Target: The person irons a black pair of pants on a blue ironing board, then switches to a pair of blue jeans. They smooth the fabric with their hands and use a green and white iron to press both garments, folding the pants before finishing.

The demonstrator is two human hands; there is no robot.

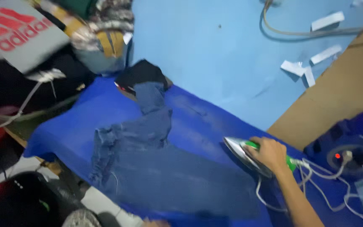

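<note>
Right hand (269, 154) wrapped around the green handle of a steam iron (248, 155), fingers closed over the grip; iron sits on the blue-covered bench (85, 113), its pointed soleplate facing away from the wrist. Just beyond the iron's tip lies a pair of dark blue jeans (156, 168), spread flat, waistband end farthest from the hand, frayed edge on the far side. White cord (316, 180) trails from the iron's heel, looping behind the hand's wrist toward a round socket unit with a red light (351, 156). Left hand: only a blurred sliver at the lower frame edge, near the jeans' hem; whether it is wide or narrow cannot be told. Heaped clothes (101, 33) well beyond the jeans.
</note>
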